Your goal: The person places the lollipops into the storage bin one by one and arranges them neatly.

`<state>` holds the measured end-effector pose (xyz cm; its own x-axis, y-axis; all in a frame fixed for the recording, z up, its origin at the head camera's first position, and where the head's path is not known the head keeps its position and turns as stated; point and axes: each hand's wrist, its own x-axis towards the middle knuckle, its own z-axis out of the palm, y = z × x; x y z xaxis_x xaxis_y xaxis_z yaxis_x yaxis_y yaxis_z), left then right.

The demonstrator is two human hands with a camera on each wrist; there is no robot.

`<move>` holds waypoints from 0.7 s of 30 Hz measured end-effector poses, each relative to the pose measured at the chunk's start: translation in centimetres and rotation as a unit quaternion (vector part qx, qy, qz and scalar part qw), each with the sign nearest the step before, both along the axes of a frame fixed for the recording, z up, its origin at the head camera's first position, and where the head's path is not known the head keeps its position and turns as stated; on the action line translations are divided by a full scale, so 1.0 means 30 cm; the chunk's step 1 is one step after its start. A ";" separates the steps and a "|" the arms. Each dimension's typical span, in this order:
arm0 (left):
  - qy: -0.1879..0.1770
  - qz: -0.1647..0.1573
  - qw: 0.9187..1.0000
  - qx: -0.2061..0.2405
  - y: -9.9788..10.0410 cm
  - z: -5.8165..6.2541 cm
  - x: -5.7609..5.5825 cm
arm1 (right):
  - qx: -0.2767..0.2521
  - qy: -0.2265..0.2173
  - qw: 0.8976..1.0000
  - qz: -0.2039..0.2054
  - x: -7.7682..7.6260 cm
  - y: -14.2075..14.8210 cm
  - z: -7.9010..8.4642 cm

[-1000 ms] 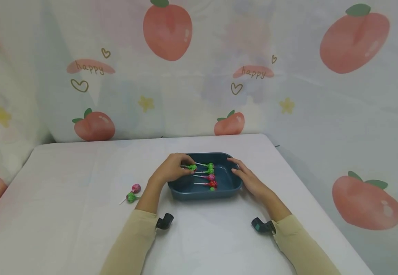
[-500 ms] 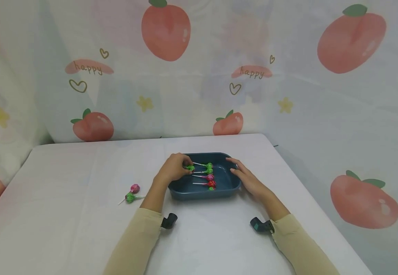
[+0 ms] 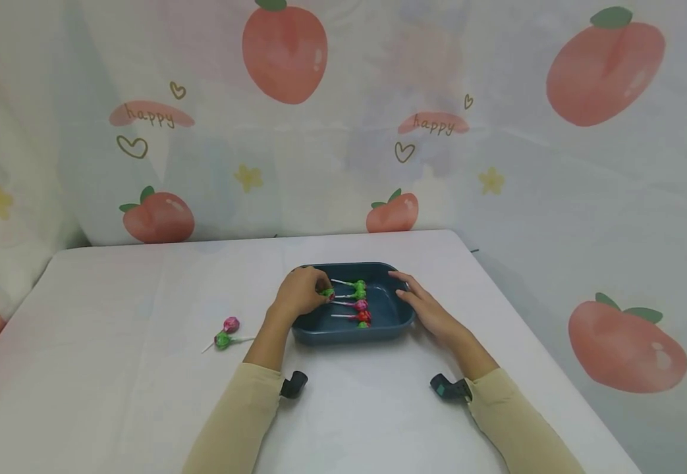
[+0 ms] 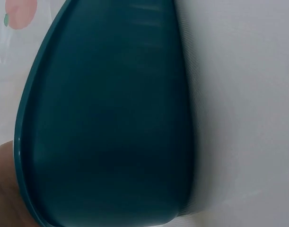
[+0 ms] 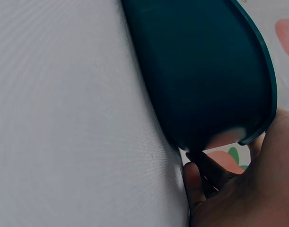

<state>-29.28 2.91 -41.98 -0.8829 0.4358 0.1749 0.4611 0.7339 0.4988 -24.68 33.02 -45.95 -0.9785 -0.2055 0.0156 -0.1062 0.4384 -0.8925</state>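
In the head view a dark blue-green rectangular dish [image 3: 349, 338] stands on the table. My left hand [image 3: 303, 291] reaches over its left rim and pinches a green-wrapped lollipop [image 3: 328, 294], whose stick is hidden by the hand. Several lollipops lie in a column inside, sticks to the left: green ones [image 3: 359, 285], a pink one [image 3: 360, 305] and a red one [image 3: 363, 316]. My right hand [image 3: 429, 308] holds the dish's right end, thumb at the rim. The right wrist view shows that hand's lower fingers [image 5: 194, 182] folded by the dish's outer wall [image 5: 205, 80].
Left of the dish, a pink lollipop [image 3: 231, 324] and a green lollipop [image 3: 222, 340] lie close together on the white tablecloth [image 3: 141, 382]. Behind the table hangs a peach-printed curtain [image 3: 319, 164]. Each wrist carries a small black camera [image 3: 294, 384].
My left hand has shifted slightly, and its lollipop has dropped a little toward the near side of the dish. My right hand stays at the dish's right end.
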 end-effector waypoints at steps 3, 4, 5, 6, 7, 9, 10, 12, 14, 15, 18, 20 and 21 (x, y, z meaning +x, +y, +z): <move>0.000 0.004 1.000 -0.002 0.000 -0.005 0.000 | 0.003 -0.004 1.000 -0.004 0.002 -0.002 0.001; 0.000 0.006 1.000 -0.003 0.001 -0.007 -0.001 | 0.003 -0.003 1.000 -0.004 0.002 -0.002 0.002; 0.000 0.008 1.000 -0.006 0.002 -0.009 -0.001 | 0.005 -0.002 1.000 -0.002 0.003 -0.003 0.003; 0.000 0.011 1.000 -0.009 0.003 -0.010 -0.001 | 0.004 -0.003 1.000 -0.004 0.004 -0.004 0.004; 0.001 0.014 1.000 -0.014 0.005 -0.011 -0.001 | 0.005 -0.002 1.000 -0.005 0.003 -0.005 0.004; 0.005 0.019 1.000 -0.024 0.009 -0.011 0.001 | 0.004 -0.001 1.000 -0.003 0.002 -0.005 0.006; 0.008 0.022 0.999 -0.031 0.010 -0.011 0.002 | 0.004 0.000 1.000 -0.002 0.002 -0.005 0.006; 0.014 0.025 0.999 -0.039 0.012 -0.012 0.004 | 0.004 -0.001 1.000 -0.004 0.001 -0.005 0.005; 0.021 0.026 0.998 -0.045 0.014 -0.014 0.005 | 0.003 0.000 1.000 -0.003 0.001 -0.005 0.004; 0.025 0.028 0.998 -0.048 0.014 -0.016 0.006 | 0.003 0.000 1.000 -0.003 0.001 -0.004 0.004; 0.031 0.033 0.997 -0.057 0.017 -0.022 0.006 | 0.003 0.000 1.000 -0.004 0.002 -0.003 0.005; 0.033 0.037 0.997 -0.061 0.018 -0.025 0.005 | 0.005 0.000 1.000 -0.003 0.003 -0.002 0.005; 0.034 0.038 0.997 -0.062 0.018 -0.026 0.005 | 0.006 0.000 1.000 -0.003 0.003 -0.001 0.005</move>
